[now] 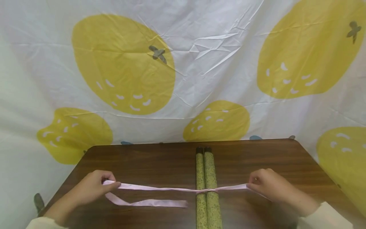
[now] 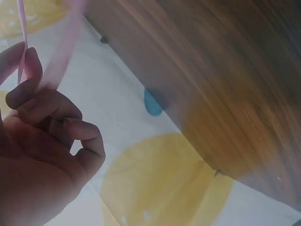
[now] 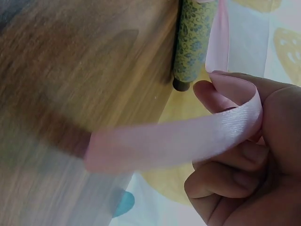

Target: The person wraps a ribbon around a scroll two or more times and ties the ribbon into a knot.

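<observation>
Two scrolls (image 1: 211,171) in yellow-green patterned covering with dark end caps lie side by side on the table. A pink satin ribbon (image 1: 154,188) crosses over them and is twisted together in a small knot on top. Left of the scrolls, my left hand (image 1: 92,188) pinches one length of the ribbon between thumb and fingers, its tail hanging back toward the scrolls. On the other side my right hand (image 1: 270,186) pinches the shorter length. Both lengths look stretched taut. In the right wrist view, the ribbon's loose end (image 3: 174,141) curls out past the fingers.
The dark brown wooden table (image 1: 148,159) has rounded far corners. Behind it and along the sides hangs a white cloth (image 1: 211,73) printed with large yellow fruits. The scrolls run from near the far table edge toward me.
</observation>
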A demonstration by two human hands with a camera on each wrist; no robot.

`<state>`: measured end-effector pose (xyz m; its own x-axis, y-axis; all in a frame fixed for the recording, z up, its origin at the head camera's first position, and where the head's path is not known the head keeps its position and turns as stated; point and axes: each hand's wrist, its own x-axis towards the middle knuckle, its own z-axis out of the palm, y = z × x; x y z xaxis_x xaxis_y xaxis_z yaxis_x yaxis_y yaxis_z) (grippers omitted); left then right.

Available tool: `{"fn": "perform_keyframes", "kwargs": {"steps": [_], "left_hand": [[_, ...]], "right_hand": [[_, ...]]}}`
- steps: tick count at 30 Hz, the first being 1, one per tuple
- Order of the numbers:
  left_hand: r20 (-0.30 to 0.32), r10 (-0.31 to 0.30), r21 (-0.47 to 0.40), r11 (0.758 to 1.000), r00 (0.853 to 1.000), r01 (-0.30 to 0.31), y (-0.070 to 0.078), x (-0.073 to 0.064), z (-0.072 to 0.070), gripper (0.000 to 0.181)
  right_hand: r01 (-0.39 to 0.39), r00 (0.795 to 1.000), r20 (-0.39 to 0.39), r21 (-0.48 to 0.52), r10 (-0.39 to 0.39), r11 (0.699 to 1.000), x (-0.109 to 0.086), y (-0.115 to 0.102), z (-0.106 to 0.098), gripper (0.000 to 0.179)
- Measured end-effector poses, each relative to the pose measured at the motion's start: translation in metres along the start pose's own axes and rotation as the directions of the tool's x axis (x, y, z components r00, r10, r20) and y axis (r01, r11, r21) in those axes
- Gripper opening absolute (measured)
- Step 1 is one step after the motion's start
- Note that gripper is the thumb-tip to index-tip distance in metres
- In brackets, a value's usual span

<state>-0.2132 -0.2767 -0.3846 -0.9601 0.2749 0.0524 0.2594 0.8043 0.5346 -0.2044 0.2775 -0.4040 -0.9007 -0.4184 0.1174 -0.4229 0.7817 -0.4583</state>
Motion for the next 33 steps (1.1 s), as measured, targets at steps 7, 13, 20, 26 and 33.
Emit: {"fn": "perform_keyframes", "kwargs": {"steps": [7,13,20,26,33], "left_hand": [[-0.014,-0.009,0.029,1.000,1.000,0.009,-0.005,-0.003,0.001,0.026],[-0.014,-0.039,0.079,0.996,0.999,0.040,-0.009,-0.002,0.007,0.026],[0.031,-0.085,0.133,0.988,0.996,0.081,-0.008,-0.001,0.011,0.027],[0.047,-0.156,0.185,0.972,0.987,0.145,-0.003,0.001,0.014,0.029],[0.056,-0.202,0.202,0.961,0.978,0.187,0.000,0.001,0.018,0.027]], "right_hand": [[0.009,1.000,-0.021,-0.031,-0.010,0.999,-0.001,0.001,-0.005,0.024],[0.032,0.999,-0.026,-0.057,-0.033,0.998,0.000,0.003,-0.007,0.025],[0.008,1.000,-0.015,-0.093,-0.010,0.996,0.000,0.005,-0.007,0.026],[-0.018,0.999,0.035,-0.086,0.021,0.996,-0.005,0.010,-0.004,0.021],[0.000,0.999,0.046,-0.033,0.002,0.999,-0.003,0.016,0.003,0.017]]}}
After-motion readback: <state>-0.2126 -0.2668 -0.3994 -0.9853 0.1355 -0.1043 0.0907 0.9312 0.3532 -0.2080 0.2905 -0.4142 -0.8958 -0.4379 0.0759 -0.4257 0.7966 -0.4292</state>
